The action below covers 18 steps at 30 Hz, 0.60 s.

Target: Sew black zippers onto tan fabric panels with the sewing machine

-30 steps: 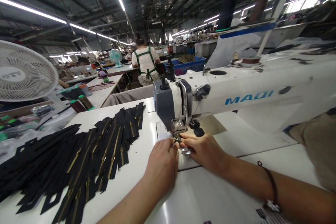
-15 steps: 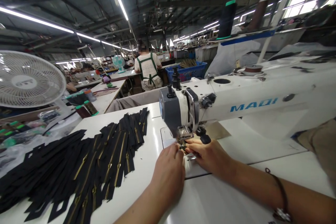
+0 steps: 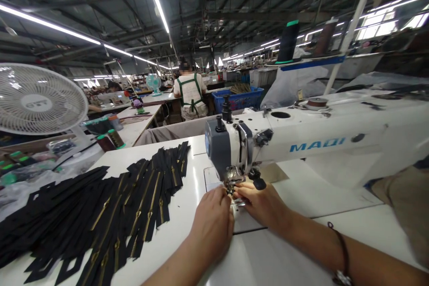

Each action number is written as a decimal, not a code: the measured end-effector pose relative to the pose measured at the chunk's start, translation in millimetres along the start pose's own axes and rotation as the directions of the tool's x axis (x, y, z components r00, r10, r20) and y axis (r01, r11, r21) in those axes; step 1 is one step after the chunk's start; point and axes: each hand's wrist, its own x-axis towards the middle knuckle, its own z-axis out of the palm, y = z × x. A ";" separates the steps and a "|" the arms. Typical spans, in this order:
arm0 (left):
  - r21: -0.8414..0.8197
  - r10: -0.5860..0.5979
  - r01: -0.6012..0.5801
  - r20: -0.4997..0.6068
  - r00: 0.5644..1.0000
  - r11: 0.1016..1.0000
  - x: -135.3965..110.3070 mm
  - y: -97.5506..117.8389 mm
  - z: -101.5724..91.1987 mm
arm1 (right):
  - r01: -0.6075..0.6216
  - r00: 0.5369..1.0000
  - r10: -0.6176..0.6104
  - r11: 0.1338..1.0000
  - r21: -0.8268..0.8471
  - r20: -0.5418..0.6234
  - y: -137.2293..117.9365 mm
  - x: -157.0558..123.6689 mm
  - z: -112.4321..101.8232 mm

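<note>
Both hands are at the needle end of a white sewing machine [image 3: 311, 143]. My left hand [image 3: 212, 216] has its fingers curled together just left of the presser foot [image 3: 230, 187]. From the other side, my right hand [image 3: 259, 201] pinches close to the foot, its fingertips near those of the left. Whatever lies between the fingers is hidden by the hands and the machine head. Left of the machine, black fabric pieces with brass zippers [image 3: 147, 205] lie in an overlapping row. More black strips [image 3: 56, 214] are heaped beyond them at the far left.
A white fan [image 3: 40, 100] stands at the left, with thread spools [image 3: 112, 139] beside it. Behind the machine rise a dark thread cone [image 3: 288, 42] and a pole [image 3: 351, 29]. A person [image 3: 190, 91] sits with their back turned, near a blue basket [image 3: 253, 98].
The view has shifted slightly, so the machine sits a little further left in the picture. Both hands stay at the presser foot, with hardly any movement.
</note>
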 end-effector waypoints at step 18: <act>0.154 0.103 -0.076 -0.176 0.979 0.985 -18.2 -13.0 17.6 | -0.115 0.983 0.171 0.863 -0.492 0.070 5.1 -63.4 -42.1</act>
